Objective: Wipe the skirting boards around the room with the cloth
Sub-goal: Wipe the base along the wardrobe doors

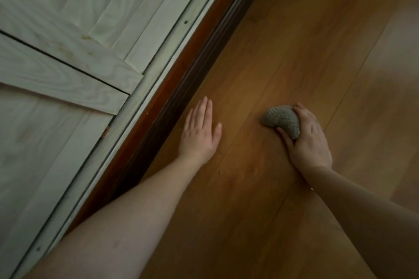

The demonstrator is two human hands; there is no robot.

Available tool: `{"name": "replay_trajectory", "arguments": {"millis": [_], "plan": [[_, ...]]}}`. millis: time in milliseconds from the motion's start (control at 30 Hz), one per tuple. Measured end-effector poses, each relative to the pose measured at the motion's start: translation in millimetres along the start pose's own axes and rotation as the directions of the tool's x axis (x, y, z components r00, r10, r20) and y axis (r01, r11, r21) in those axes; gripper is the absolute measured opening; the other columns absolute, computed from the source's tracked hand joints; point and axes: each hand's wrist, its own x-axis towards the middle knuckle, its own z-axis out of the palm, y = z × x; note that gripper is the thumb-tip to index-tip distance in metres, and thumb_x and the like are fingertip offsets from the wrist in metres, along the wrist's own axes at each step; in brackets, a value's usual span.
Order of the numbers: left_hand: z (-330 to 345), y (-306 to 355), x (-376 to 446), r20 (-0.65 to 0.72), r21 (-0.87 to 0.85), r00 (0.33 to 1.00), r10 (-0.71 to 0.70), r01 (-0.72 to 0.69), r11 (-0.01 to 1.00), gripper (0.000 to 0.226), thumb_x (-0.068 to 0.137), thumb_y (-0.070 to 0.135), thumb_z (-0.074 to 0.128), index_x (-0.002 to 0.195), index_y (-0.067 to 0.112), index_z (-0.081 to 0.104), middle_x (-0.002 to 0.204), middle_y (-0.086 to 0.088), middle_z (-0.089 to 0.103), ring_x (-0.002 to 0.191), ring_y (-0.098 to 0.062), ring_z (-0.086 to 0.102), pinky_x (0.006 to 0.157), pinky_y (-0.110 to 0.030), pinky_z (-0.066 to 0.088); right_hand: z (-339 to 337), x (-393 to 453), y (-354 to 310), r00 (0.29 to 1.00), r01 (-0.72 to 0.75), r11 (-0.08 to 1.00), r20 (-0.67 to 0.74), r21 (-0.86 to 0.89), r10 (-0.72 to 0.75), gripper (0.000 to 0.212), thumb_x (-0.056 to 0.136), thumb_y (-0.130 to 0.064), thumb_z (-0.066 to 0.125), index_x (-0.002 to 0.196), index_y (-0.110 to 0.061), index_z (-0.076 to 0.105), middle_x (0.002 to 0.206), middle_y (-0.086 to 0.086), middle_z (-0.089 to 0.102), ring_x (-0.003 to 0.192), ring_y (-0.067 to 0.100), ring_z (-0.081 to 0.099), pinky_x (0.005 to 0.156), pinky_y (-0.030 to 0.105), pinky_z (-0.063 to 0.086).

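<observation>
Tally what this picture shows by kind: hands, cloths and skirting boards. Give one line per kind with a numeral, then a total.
Hands: 2, the left hand flat on the floor and the right hand gripping the cloth
Cloths: 1, the grey cloth, bunched up
Skirting boards: 1, the dark brown skirting board
Total: 4

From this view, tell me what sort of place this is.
Probably a room in a home: wood plank floor, dark skirting board, pale panelled door. The right hand grips a cloth.
</observation>
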Motion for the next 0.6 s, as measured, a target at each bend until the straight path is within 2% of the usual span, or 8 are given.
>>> {"name": "replay_trajectory", "arguments": {"millis": [67, 133, 267, 433, 500, 600], "plan": [[4.4, 11.4, 26.8, 0.026, -0.006, 0.996, -0.085, 0.085, 0.996, 0.073, 0.101, 0.057, 0.01, 0.156, 0.016, -0.014, 0.166, -0.004, -0.013, 0.152, -0.017, -0.009, 0.121, -0.032, -0.007, 0.2, -0.1, 0.0, 1.0, -0.005, 1.0, 0.003, -0.003, 0.005, 0.063, 0.093, -0.043, 0.06, 0.144, -0.012, 0.039, 0.149, 0.009, 0.044, 0.139, 0.024, 0.038, 0.117, 0.04, 0.03], [11.3, 17.7, 30.1, 0.035, -0.019, 0.993, -0.112, 0.113, 0.993, 0.076, 0.099, 0.06, 0.008, 0.157, 0.014, -0.009, 0.167, -0.006, -0.008, 0.153, -0.019, -0.005, 0.124, -0.035, -0.003, 1.9, 0.1, 0.1, 1.0, -0.008, 1.0, -0.005, -0.003, 0.008, 0.064, 0.092, -0.043, 0.059, 0.144, -0.011, 0.039, 0.149, 0.01, 0.044, 0.139, 0.025, 0.038, 0.116, 0.043, 0.032], [22.7, 18.0, 26.6, 0.024, -0.019, 0.993, -0.112, 0.112, 0.994, 0.077, 0.096, 0.058, 0.008, 0.159, 0.015, 0.001, 0.167, -0.004, 0.0, 0.154, -0.018, -0.003, 0.125, -0.039, 0.001, 4.8, 1.2, 4.7, 1.0, 0.007, 1.0, -0.008, -0.015, -0.007, 0.063, 0.092, -0.042, 0.06, 0.143, -0.011, 0.039, 0.148, 0.011, 0.045, 0.139, 0.026, 0.039, 0.115, 0.046, 0.033], [22.2, 17.2, 31.1, 0.045, 0.034, 0.994, -0.103, 0.102, 0.994, 0.076, 0.096, 0.057, 0.008, 0.159, 0.016, -0.003, 0.167, -0.002, -0.008, 0.153, -0.016, -0.011, 0.123, -0.036, -0.007, 4.6, 0.7, 7.3, 1.0, 0.027, 0.999, -0.01, -0.032, -0.028, 0.063, 0.093, -0.047, 0.057, 0.141, -0.01, 0.04, 0.147, 0.01, 0.045, 0.139, 0.026, 0.038, 0.116, 0.043, 0.031], [21.6, 15.8, 30.6, 0.066, 0.055, 0.992, -0.104, 0.1, 0.993, 0.076, 0.096, 0.057, 0.007, 0.159, 0.015, -0.005, 0.167, -0.003, -0.011, 0.152, -0.016, -0.013, 0.124, -0.037, -0.006, 4.6, -1.1, 6.4, 1.0, 0.02, 0.999, -0.007, -0.032, -0.02, 0.063, 0.092, -0.047, 0.054, 0.14, -0.01, 0.041, 0.147, 0.01, 0.046, 0.139, 0.025, 0.037, 0.117, 0.04, 0.029], [20.4, 14.6, 33.0, 0.068, 0.057, 0.992, -0.11, 0.107, 0.993, 0.075, 0.096, 0.056, 0.008, 0.158, 0.016, -0.006, 0.167, -0.003, -0.011, 0.152, -0.017, -0.013, 0.124, -0.038, -0.005, 2.3, 0.9, 1.9, 1.0, 0.022, 0.999, -0.001, -0.023, -0.022, 0.059, 0.094, -0.043, 0.061, 0.139, -0.009, 0.043, 0.146, 0.011, 0.046, 0.14, 0.024, 0.037, 0.117, 0.041, 0.03]]}}
